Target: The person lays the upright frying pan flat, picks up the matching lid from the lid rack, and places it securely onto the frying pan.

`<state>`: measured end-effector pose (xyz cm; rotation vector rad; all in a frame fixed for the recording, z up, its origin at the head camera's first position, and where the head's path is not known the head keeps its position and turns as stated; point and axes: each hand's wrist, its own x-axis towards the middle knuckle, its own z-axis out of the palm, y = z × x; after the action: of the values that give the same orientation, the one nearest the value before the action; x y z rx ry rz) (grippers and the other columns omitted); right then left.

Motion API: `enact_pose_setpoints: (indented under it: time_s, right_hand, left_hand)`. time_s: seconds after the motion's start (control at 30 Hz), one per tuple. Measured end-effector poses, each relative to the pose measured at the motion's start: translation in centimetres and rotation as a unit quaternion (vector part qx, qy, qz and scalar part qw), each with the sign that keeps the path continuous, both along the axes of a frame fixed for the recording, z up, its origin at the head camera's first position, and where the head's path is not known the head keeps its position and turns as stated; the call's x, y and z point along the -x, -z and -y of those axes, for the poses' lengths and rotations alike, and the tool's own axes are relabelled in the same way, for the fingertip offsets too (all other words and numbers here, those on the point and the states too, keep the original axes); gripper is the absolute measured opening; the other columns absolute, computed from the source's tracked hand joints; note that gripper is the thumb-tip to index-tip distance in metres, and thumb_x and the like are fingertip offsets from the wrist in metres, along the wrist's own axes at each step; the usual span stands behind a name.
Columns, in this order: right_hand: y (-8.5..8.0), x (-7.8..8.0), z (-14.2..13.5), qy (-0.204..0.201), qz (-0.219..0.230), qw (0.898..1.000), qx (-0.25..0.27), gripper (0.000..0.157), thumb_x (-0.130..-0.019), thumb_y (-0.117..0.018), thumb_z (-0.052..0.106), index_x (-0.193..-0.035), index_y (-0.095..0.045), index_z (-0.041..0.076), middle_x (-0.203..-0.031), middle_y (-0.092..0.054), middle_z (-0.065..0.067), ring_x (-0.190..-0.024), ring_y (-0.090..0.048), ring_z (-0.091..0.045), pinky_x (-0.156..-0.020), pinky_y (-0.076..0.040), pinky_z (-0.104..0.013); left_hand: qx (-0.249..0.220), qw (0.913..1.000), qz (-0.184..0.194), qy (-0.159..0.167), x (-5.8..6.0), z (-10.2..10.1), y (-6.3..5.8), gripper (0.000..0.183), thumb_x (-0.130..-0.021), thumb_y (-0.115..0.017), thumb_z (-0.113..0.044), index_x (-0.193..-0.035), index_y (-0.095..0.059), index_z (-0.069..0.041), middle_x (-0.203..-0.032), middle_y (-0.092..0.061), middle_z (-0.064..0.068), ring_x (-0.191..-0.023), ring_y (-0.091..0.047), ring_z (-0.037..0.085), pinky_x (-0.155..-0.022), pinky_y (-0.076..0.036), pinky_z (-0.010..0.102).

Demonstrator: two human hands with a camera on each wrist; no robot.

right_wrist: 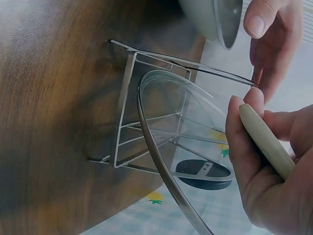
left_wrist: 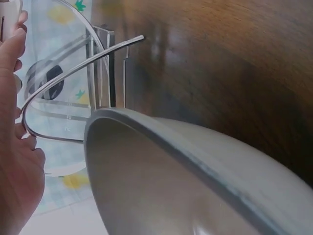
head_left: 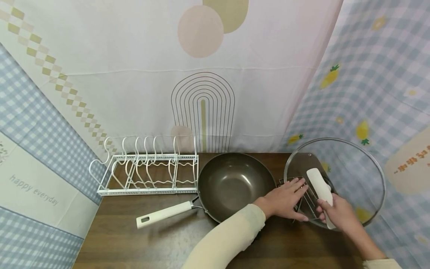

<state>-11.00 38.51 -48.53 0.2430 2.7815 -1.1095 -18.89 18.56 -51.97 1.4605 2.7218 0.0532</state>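
Note:
My right hand [head_left: 339,213] grips the long cream handle [head_left: 319,186] of a large clear glass lid with a metal rim [head_left: 383,179]. The lid is tilted at the right side of the table, overlapping a small metal wire rack [right_wrist: 127,98]. My left hand [head_left: 285,198] reaches over with fingers extended, touching the rack's wire loop [left_wrist: 54,81]; its thumb stands apart. Beside the left forearm sits a dark wok [head_left: 231,183] with a cream handle [head_left: 164,213] pointing left. A dark round piece [right_wrist: 203,174] shows behind the lid and wires.
A white wire rack with curved dividers [head_left: 147,190] stands left of the wok, near the back wall. The wooden table [head_left: 134,246] meets patterned cloth [head_left: 369,93] at the right and back.

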Motion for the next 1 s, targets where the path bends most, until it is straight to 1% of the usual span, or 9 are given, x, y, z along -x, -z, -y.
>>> enact_pose_setpoints:
  time_s: [0.1,0.2,0.43,0.5,0.6,0.67,0.73,0.87,1.0]
  right_hand:
    - [-0.3,-0.1,-0.1,-0.003,-0.002,1.000,0.002,0.032,-0.110,-0.050,0.022,-0.110,-0.050,-0.010,-0.077,-0.068,-0.005,-0.058,-0.068,-0.015,-0.055,-0.059,-0.032]
    - [-0.7,-0.3,-0.3,-0.007,-0.004,1.000,0.006,0.031,-0.110,-0.049,0.020,-0.110,-0.049,-0.011,-0.077,-0.068,-0.008,-0.057,-0.067,-0.015,-0.054,-0.059,-0.033]
    - [-1.8,-0.4,-0.8,-0.010,-0.023,0.999,-0.025,0.034,-0.110,-0.048,0.024,-0.110,-0.051,-0.010,-0.078,-0.070,-0.009,-0.057,-0.068,-0.014,-0.054,-0.058,-0.031]
    - [-2.1,-0.5,-0.9,-0.011,-0.025,0.999,-0.024,0.033,-0.110,-0.049,0.023,-0.111,-0.051,-0.011,-0.079,-0.070,-0.009,-0.057,-0.068,-0.014,-0.054,-0.058,-0.031]
    - [-2.6,-0.7,-1.0,-0.013,-0.031,0.999,-0.024,0.033,-0.110,-0.050,0.022,-0.111,-0.052,-0.011,-0.079,-0.070,-0.008,-0.057,-0.067,-0.013,-0.054,-0.058,-0.031]
    - [-2.9,-0.8,-1.1,-0.015,-0.039,0.999,-0.033,0.032,-0.110,-0.050,0.022,-0.110,-0.053,-0.010,-0.078,-0.070,-0.007,-0.057,-0.067,-0.012,-0.053,-0.057,-0.031]
    - [-3.2,-0.9,-1.2,-0.016,-0.048,0.998,-0.042,0.031,-0.109,-0.051,0.023,-0.109,-0.054,-0.008,-0.077,-0.070,-0.005,-0.056,-0.067,-0.011,-0.053,-0.057,-0.030]
    - [-4.1,-1.1,-1.4,-0.017,-0.070,0.996,-0.054,0.030,-0.109,-0.052,0.022,-0.107,-0.054,-0.008,-0.075,-0.069,-0.004,-0.055,-0.066,-0.011,-0.052,-0.056,-0.030]
    - [-5.2,-1.1,-1.6,-0.020,-0.087,0.994,-0.067,0.031,-0.109,-0.050,0.022,-0.107,-0.053,-0.008,-0.075,-0.069,-0.005,-0.054,-0.065,-0.010,-0.051,-0.055,-0.029]
  left_hand:
    - [-0.013,0.9999,0.010,-0.002,-0.1,0.1,-0.4,0.105,-0.090,-0.045,-0.083,-0.167,-0.009,-0.022,-0.175,-0.004,0.000,-0.162,-0.006,0.017,-0.128,-0.014,0.024]
    - [-0.034,0.9991,0.024,-0.001,-0.2,0.3,-0.9,0.101,-0.092,-0.047,-0.080,-0.166,-0.012,-0.022,-0.175,-0.007,0.000,-0.162,-0.009,0.017,-0.128,-0.015,0.024]
    - [-0.092,0.9944,0.053,-0.004,-0.2,0.9,-2.2,0.092,-0.096,-0.049,-0.073,-0.166,-0.015,-0.024,-0.174,-0.014,-0.001,-0.161,-0.015,0.018,-0.128,-0.018,0.026]
    - [-0.106,0.9922,0.065,-0.004,-0.3,1.1,-2.4,0.091,-0.096,-0.050,-0.071,-0.166,-0.016,-0.025,-0.174,-0.014,-0.002,-0.161,-0.015,0.018,-0.128,-0.019,0.025]
    - [-0.131,0.9878,0.083,-0.006,-0.4,1.5,-2.8,0.089,-0.097,-0.052,-0.068,-0.166,-0.017,-0.024,-0.174,-0.014,-0.002,-0.160,-0.019,0.017,-0.126,-0.024,0.025]
    - [-0.147,0.9847,0.094,-0.009,-0.5,1.8,-2.9,0.087,-0.098,-0.053,-0.066,-0.165,-0.019,-0.024,-0.173,-0.015,-0.002,-0.159,-0.021,0.015,-0.125,-0.027,0.024]
    - [-0.162,0.9820,0.096,-0.009,-0.6,2.0,-3.1,0.086,-0.098,-0.056,-0.064,-0.165,-0.022,-0.023,-0.173,-0.018,-0.002,-0.158,-0.025,0.015,-0.123,-0.030,0.024]
    - [-0.187,0.9770,0.101,-0.014,-0.8,2.5,-3.8,0.084,-0.097,-0.060,-0.062,-0.163,-0.027,-0.022,-0.171,-0.024,-0.002,-0.156,-0.029,0.012,-0.122,-0.032,0.023]
    - [-0.207,0.9717,0.111,-0.024,-0.9,3.1,-4.7,0.084,-0.095,-0.062,-0.061,-0.163,-0.029,-0.023,-0.170,-0.026,-0.004,-0.155,-0.030,0.010,-0.121,-0.031,0.020]
